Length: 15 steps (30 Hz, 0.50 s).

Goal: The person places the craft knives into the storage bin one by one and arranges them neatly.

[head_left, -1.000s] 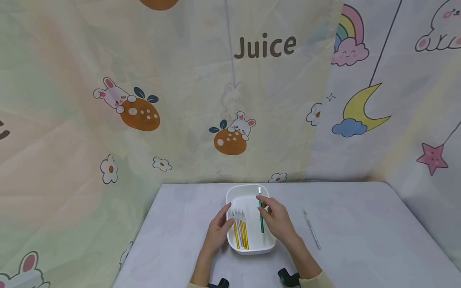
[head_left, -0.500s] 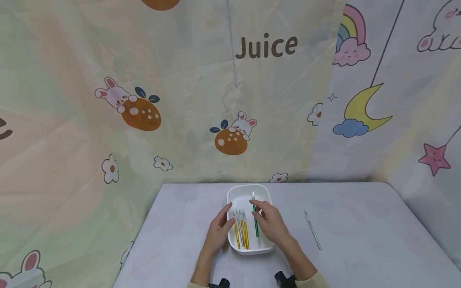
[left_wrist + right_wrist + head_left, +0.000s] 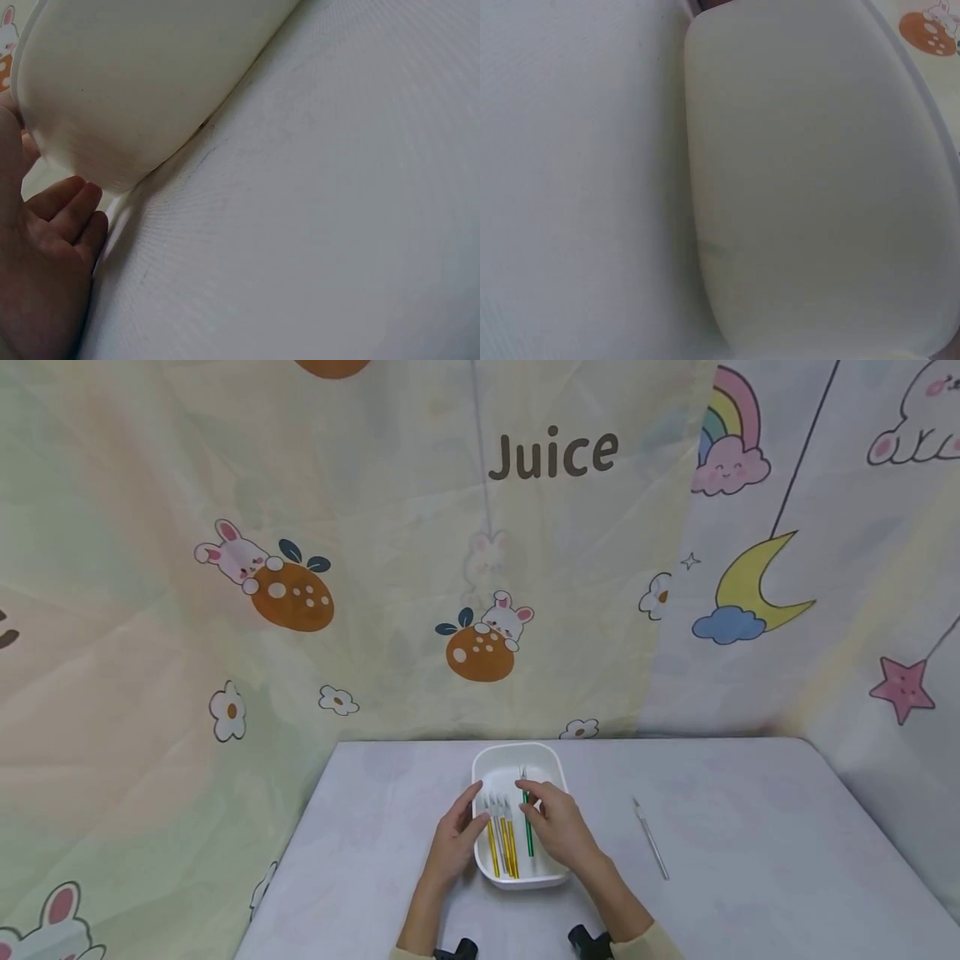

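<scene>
A white tray (image 3: 521, 884) stands on the table, its outer wall filling much of both wrist views. My left hand (image 3: 452, 837) holds its left side, with the thumb over the rim; in the left wrist view, fingers (image 3: 79, 214) lie against the outer wall. My right hand (image 3: 561, 827) pinches a slim green craft knife (image 3: 530, 842) with a silvery tip, inside the tray. Left of it, several yellow and silver craft knives (image 3: 512, 852) lie side by side, tips toward the back. The right wrist view shows the tray wall (image 3: 817, 180) but hardly any of the hand.
A silver craft knife (image 3: 651, 839) lies on the white table (image 3: 750, 843) to the right of the tray. A printed cloth backdrop (image 3: 390, 568) rises behind the table and along its sides.
My right hand has moved left and slightly toward me with the green craft knife, bringing it closer to the row of others. The left hand stays on the tray.
</scene>
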Each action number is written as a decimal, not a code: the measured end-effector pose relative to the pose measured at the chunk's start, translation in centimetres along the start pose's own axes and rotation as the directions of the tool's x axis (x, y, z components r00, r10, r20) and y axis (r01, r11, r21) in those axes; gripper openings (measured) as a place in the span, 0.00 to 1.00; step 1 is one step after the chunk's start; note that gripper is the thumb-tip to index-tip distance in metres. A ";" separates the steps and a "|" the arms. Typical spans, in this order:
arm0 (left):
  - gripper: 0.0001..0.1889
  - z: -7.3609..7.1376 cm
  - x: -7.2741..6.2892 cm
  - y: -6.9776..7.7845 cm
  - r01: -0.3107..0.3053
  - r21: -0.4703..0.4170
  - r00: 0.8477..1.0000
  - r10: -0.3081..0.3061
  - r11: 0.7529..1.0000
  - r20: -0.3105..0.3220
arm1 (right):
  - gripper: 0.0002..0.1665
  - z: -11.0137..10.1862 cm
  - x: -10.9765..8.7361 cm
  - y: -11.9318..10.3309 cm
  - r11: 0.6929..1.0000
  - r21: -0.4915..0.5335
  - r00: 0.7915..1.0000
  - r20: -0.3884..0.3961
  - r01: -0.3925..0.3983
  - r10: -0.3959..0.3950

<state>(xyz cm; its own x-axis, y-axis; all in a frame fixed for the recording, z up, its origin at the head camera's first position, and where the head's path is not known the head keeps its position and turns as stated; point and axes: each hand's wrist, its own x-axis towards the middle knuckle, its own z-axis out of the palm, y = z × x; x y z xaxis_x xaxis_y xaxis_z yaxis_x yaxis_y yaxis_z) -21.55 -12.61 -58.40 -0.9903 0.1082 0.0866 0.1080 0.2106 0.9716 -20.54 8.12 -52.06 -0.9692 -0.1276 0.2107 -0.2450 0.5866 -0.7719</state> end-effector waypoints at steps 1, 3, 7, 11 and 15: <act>0.29 0.0 0.0 0.1 0.000 -0.003 1.000 0.000 1.000 0.000 | 0.24 0.0 0.0 0.0 1.000 -0.006 1.000 0.001 0.001 -0.001; 0.29 -0.1 0.0 0.3 0.000 -0.008 1.000 0.000 1.000 -0.002 | 0.24 0.1 0.1 0.0 1.000 -0.021 1.000 0.008 -0.001 0.001; 0.29 -0.1 0.0 0.5 0.012 -0.008 1.000 -0.012 1.000 0.001 | 0.24 0.2 0.4 -0.1 0.999 -0.042 0.999 0.036 -0.020 0.022; 0.29 -0.1 0.0 0.5 0.016 -0.010 1.000 -0.016 1.000 0.003 | 0.24 0.5 0.9 0.1 0.998 -0.053 0.997 0.059 -0.037 0.040; 0.29 -0.2 0.0 0.4 0.007 -0.010 1.000 -0.007 1.000 0.007 | 0.23 0.9 1.4 0.4 0.997 -0.055 0.995 0.082 -0.056 0.061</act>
<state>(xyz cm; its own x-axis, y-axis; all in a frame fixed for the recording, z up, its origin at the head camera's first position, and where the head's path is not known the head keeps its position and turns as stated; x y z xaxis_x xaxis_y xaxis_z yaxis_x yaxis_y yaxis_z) -21.56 -12.70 -57.99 -0.9905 0.1136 0.0779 0.0998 0.2020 0.9743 -22.03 7.45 -52.67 -0.9811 -0.1566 0.1135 -0.1881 0.6363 -0.7481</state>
